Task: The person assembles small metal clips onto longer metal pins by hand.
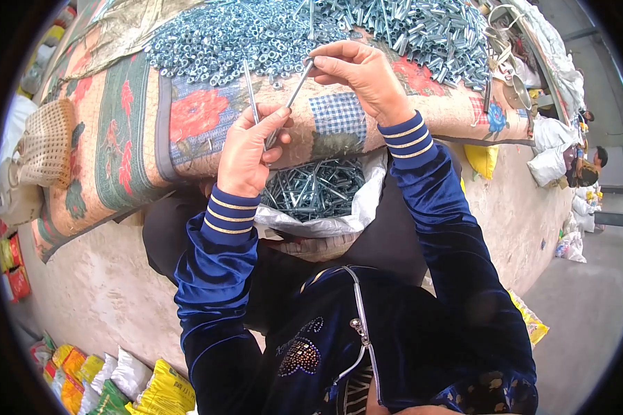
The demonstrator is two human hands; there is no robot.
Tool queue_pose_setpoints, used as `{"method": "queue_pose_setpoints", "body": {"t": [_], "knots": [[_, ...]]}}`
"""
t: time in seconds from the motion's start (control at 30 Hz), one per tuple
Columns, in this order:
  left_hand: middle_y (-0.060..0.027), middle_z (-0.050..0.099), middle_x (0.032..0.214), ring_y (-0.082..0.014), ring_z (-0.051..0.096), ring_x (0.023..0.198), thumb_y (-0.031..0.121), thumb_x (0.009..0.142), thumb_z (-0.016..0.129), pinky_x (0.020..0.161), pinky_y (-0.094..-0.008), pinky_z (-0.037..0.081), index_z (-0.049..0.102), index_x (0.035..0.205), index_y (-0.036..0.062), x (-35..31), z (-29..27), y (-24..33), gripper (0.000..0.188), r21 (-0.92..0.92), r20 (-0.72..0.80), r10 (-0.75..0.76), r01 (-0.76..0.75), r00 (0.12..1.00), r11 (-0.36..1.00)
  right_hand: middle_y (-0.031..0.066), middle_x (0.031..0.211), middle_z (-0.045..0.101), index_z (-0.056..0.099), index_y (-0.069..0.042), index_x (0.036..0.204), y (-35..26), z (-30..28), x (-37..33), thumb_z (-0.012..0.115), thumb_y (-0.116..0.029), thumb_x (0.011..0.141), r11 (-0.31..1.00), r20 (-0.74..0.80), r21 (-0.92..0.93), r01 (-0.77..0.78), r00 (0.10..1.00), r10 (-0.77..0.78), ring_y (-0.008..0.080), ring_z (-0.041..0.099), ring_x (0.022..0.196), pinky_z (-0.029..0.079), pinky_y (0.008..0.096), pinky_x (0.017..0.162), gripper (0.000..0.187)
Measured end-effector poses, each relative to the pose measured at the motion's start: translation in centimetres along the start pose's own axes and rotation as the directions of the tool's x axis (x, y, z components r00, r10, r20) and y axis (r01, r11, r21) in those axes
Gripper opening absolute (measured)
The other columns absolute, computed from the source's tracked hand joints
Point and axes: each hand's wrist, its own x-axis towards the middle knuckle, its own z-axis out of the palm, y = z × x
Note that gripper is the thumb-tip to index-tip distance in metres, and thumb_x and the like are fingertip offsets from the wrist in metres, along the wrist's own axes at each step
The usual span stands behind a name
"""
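Observation:
My left hand (244,155) is closed round two thin metal bolts, held over the table's front edge. One bolt (250,91) points up and slightly left from its fingers. The other bolt (299,84) slants up to the right, where my right hand (367,79) pinches its upper end between thumb and fingers. Whatever sits at that end is too small to make out. Below the hands, an open white sack (367,207) between my knees holds many similar bolts (315,190). Just beyond the hands lies a heap of small metal nuts (214,41).
A heap of short metal tubes (429,38) lies at the back right. Patterned fabric (128,124) covers the table. A woven straw hat (48,142) is at the left edge. Colourful bags (163,391) stand lower left; people (597,158) are far right.

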Motion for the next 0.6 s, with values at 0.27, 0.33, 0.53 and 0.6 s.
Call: {"method": "queue_pose_setpoints", "body": {"t": [0.27,0.33,0.53,0.6], "knots": [[-0.0037,0.062,0.08,-0.0082,0.056,0.062,0.011,0.086,0.064,0.039,-0.0149,0.029,0.06,0.091,0.008,-0.4,0.0,-0.5,0.007,-0.08,0.036,0.031,-0.028,0.999,0.996,0.0082,0.091,0.069,0.068,-0.008,0.101,-0.3,3.1,-0.5,0.065,-0.012,0.083,0.642,0.021,-0.636,0.428,0.842,-0.539,0.0192,0.066,0.084,0.05,0.028,0.075,0.019],[-0.0036,0.061,0.079,-0.0081,0.056,0.062,0.011,0.087,0.063,0.039,-0.015,0.029,0.059,0.092,0.0076,-0.2,-0.2,-0.7,0.008,-0.136,0.0,0.086,-0.085,0.996,0.987,0.0078,0.091,0.069,0.069,-0.01,0.1,1.3,2.4,0.9,0.066,-0.013,0.081,0.521,0.072,-0.741,0.423,0.822,-0.565,0.0219,0.064,0.086,0.049,0.0305,0.076,0.019],[-0.0048,0.06,0.08,-0.0086,0.055,0.061,0.011,0.087,0.063,0.038,-0.0154,0.031,0.058,0.096,0.0057,0.1,-0.3,0.1,0.012,-0.144,-0.036,0.142,-0.145,0.989,0.979,0.0024,0.082,0.058,0.068,-0.013,0.081,4.9,2.6,3.4,0.065,-0.015,0.074,-0.021,0.268,-0.954,0.3,0.815,-0.513,0.0237,0.052,0.083,0.041,0.036,0.077,0.007],[-0.0047,0.06,0.079,-0.0084,0.055,0.061,0.011,0.087,0.063,0.038,-0.0153,0.03,0.058,0.096,0.0058,0.3,-0.6,0.4,0.012,-0.136,-0.04,0.134,-0.138,0.99,0.981,0.0027,0.082,0.058,0.068,-0.012,0.079,5.0,2.4,4.0,0.065,-0.015,0.074,0.008,0.275,-0.944,0.329,0.803,-0.529,0.0251,0.053,0.083,0.042,0.0373,0.076,0.006]]}}
